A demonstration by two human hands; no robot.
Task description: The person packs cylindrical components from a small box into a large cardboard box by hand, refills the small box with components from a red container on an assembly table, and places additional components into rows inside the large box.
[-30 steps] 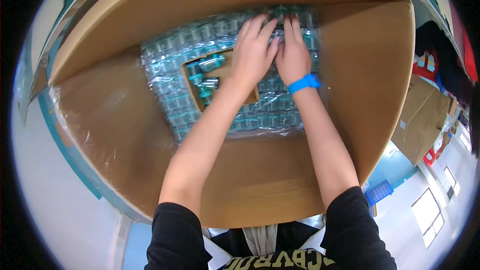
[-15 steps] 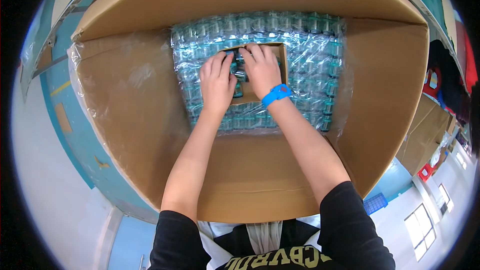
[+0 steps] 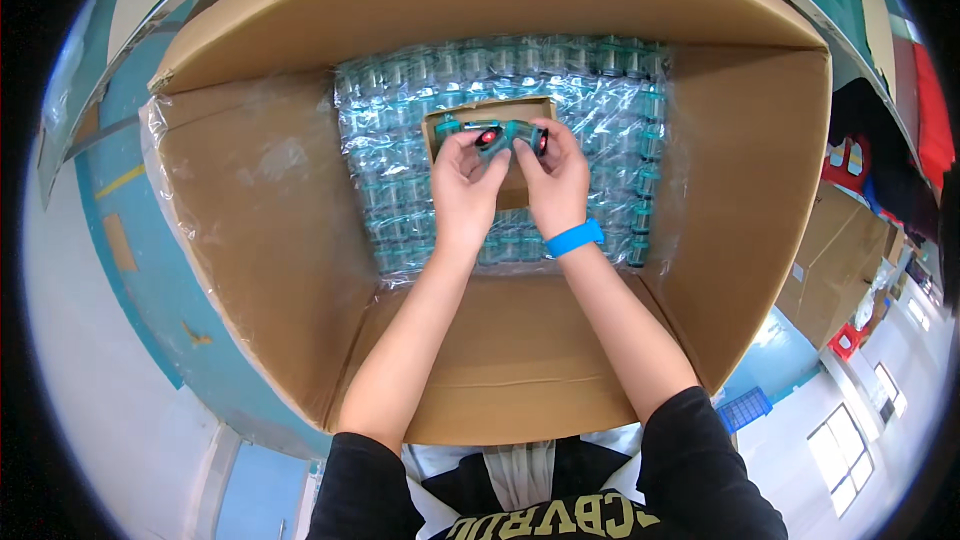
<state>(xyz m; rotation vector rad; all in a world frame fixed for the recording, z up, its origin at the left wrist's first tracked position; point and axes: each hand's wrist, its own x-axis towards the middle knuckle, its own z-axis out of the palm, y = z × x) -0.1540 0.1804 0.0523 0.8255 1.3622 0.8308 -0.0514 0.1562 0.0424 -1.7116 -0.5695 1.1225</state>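
Note:
My left hand pinches a small teal cylindrical part with a black end and a red centre. Beside it, my right hand is closed around a similar teal part, its dark end turned right. The two parts are close together; whether they touch I cannot tell. Both hands are over a small shallow cardboard box. Another teal piece shows inside its far left corner. That box rests on a plastic-wrapped layer of clear teal cylinders. My fingers hide part of the box.
Tall walls of a large carton surround the layer on all sides, its near flap below my forearms. Clear film hangs over the left wall. Outside at right are a brown cardboard box and a blue basket.
Both hands have come up out of the small box and nearer to me, each now holding a teal part. The head view has shifted slightly.

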